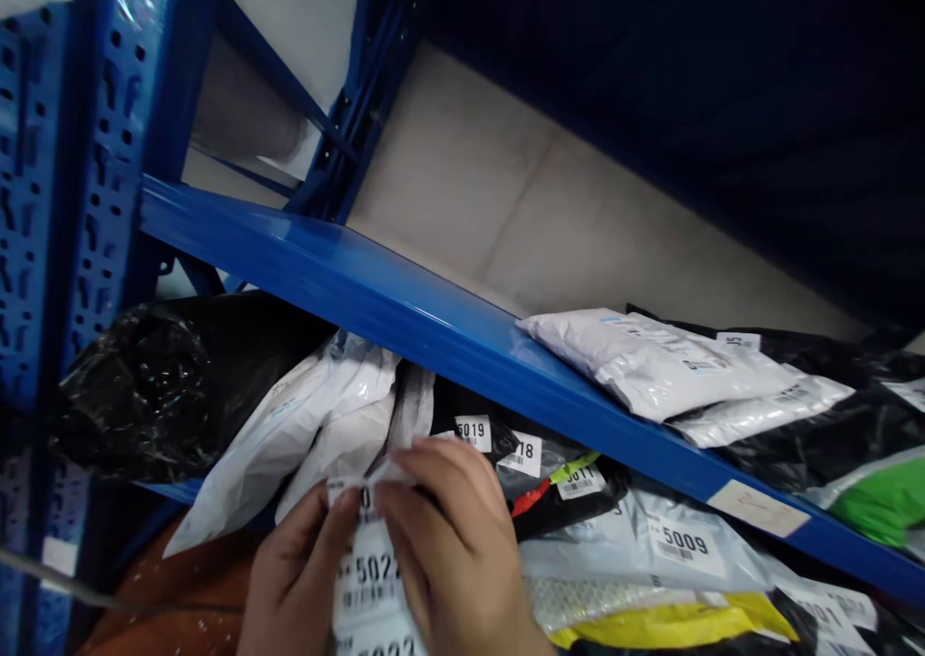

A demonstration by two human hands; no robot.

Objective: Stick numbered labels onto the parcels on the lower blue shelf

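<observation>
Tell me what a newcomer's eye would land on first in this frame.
First, the bright blue shelf beam slanting across the middle from upper left to lower right. Next, at bottom centre, the left hand and right hand, fingers pinching a white numbered label between them. Around them lie stacked parcels: white mailers on the beam's upper right, a black bag at left.

Your way in under the blue shelf beam (434,324) is crammed with parcels (325,425). A black bag (159,386) blocks the shelf's left end. Above the beam, the bare shelf board (462,174) left of the white parcel (650,357) lies open.
</observation>
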